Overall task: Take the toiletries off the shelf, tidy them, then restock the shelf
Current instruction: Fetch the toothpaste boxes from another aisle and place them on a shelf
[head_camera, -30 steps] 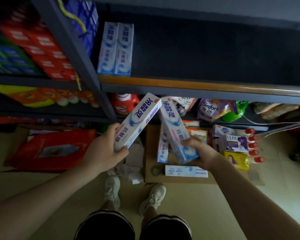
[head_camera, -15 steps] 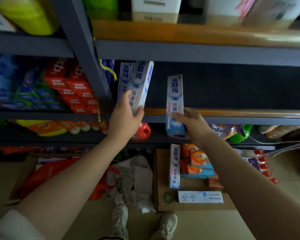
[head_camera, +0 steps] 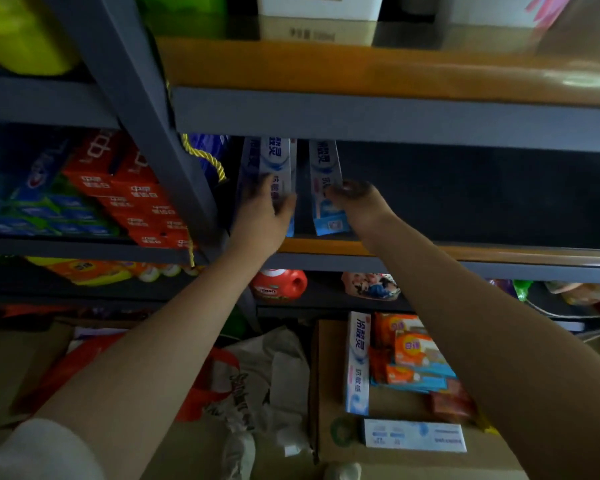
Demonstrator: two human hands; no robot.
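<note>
Both hands reach into the dark middle shelf (head_camera: 430, 249). My left hand (head_camera: 262, 216) grips a white-and-blue toothpaste box (head_camera: 279, 164) standing upright among the boxes at the shelf's left end. My right hand (head_camera: 359, 202) holds a second toothpaste box (head_camera: 323, 174) upright just to the right, a narrow gap between the two. Its fingers curl round the box's right edge. Below, on a cardboard box (head_camera: 329, 393) on the floor, lie another toothpaste box (head_camera: 357, 362), a flat white box (head_camera: 414, 436) and orange packs (head_camera: 414, 351).
A grey upright post (head_camera: 146, 109) splits the rack. Red and blue toothpaste stacks (head_camera: 118, 188) fill the left bay. A red detergent bottle (head_camera: 279, 284) sits on the lower shelf. Red and white bags (head_camera: 246, 382) lie on the floor. The shelf above (head_camera: 378, 71) carries boxes.
Both hands have pushed their toothpaste boxes deeper into the middle shelf. The boxes now stand upright at its left end. The camera has moved closer to the rack.
</note>
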